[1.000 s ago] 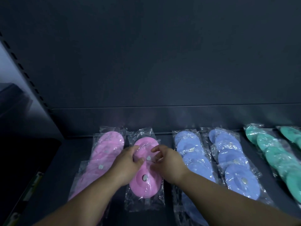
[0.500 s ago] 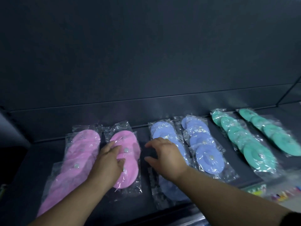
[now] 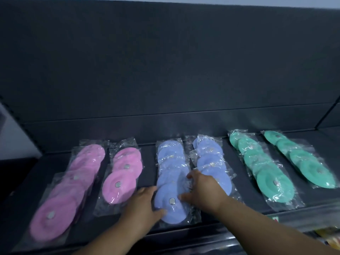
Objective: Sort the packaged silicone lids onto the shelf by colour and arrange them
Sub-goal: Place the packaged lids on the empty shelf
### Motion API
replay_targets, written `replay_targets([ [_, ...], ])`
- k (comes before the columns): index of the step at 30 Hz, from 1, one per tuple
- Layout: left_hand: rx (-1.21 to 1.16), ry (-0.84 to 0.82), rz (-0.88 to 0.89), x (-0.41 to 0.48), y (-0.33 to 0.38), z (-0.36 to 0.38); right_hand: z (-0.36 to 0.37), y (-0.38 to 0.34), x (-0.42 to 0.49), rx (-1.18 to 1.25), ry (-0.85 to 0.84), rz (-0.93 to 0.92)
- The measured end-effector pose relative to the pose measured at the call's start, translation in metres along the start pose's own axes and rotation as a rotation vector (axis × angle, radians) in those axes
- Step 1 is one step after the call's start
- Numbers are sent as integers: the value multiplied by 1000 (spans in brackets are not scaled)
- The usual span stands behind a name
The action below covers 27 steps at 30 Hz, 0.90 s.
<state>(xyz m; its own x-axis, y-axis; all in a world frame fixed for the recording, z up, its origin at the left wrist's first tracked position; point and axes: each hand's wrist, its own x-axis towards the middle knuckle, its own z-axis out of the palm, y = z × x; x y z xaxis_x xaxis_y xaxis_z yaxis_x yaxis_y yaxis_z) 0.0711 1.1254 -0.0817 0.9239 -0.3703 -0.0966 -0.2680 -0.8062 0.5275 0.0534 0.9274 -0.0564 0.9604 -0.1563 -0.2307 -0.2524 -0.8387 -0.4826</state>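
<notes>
Both hands have moved right since the earlier frame. The left hand (image 3: 141, 206) is off the pink lids (image 3: 121, 179) and joins the right hand (image 3: 204, 192) on the nearest blue lid (image 3: 174, 215), mid-shelf at the front edge. Left fingers lie together along its left edge, thumb on the near rim. Right fingers are spread flat on the crinkly clear wrapper. Matte dark grey shelf (image 3: 147, 172). Lids are round soft discs with metal centre studs, overlapped in rows: pink left, second blue row (image 3: 211, 157) beside, green rows (image 3: 265, 168) right. Dark back panel (image 3: 165, 70) behind.

Head view, close above shelf (image 3: 239, 150), facing forward and down
</notes>
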Motion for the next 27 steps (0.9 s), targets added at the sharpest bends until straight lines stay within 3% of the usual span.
replay_targets([
  [12,-171,148,-223,-20,34,28,-5,26,3,-57,-52,-284],
  [22,35,-72,-264,-4,39,13,-2,22,-5,-106,-28,-245],
  [27,91,55,-107,6,66,2,-24,34,-36,-99,189,-142],
])
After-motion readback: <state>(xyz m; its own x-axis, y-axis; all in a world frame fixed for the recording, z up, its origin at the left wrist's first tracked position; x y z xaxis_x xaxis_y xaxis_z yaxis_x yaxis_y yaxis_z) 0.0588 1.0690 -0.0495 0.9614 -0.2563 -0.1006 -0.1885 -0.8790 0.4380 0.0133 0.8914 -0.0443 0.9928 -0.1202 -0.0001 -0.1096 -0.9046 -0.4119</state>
